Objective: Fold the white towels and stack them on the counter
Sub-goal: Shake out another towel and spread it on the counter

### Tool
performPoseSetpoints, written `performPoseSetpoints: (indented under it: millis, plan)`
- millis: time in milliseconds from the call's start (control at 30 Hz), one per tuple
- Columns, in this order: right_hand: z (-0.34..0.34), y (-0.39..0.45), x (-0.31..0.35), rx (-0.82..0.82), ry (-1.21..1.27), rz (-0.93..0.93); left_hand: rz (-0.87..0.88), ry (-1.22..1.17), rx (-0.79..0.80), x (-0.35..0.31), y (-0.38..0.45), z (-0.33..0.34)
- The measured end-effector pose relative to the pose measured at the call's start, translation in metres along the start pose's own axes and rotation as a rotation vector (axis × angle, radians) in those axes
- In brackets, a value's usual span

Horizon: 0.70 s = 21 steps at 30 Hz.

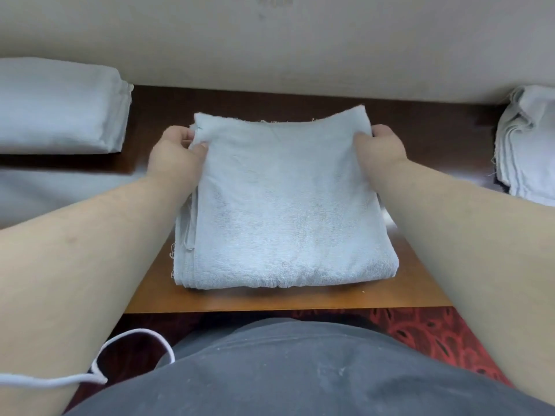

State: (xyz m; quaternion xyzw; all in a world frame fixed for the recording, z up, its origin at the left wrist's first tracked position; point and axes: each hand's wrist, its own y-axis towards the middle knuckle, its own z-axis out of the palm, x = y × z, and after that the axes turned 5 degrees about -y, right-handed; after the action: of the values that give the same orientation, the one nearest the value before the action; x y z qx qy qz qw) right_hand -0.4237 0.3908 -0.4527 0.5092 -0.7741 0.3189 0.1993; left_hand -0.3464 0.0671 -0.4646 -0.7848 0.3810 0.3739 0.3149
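Folded white towel [285, 202] is lying flat on the wooden bench [285, 298], centred in front of the person, fold edge facing them, loose edges at the far side. Left hand [177, 151] is pinching the far-left corner, thumb on top, fingers curling under the layers. Right hand [380, 145] is gripping the far-right corner the same way. Holding both far corners is probably keeping the layers aligned, either squaring the fold or getting ready to lift or fold again; can't tell which. Stack of folded towels [60, 106] is sitting at far left on the bench, likely the finished pile. Looser pile of towels [525, 145] is sitting at the right edge, likely still to fold. White cord [135, 340] is hanging near the left forearm.
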Motion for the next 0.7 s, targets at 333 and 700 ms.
performPoseSetpoints:
  millis: [333,700]
  plan:
    - [0.002,-0.017,-0.006,-0.044,-0.272,-0.048,0.136,0.579,0.102,-0.009,-0.01,0.007]
    - [0.014,-0.129,-0.089,0.377,-0.933,-0.671,0.549,0.978,0.574,0.048,-0.143,0.025]
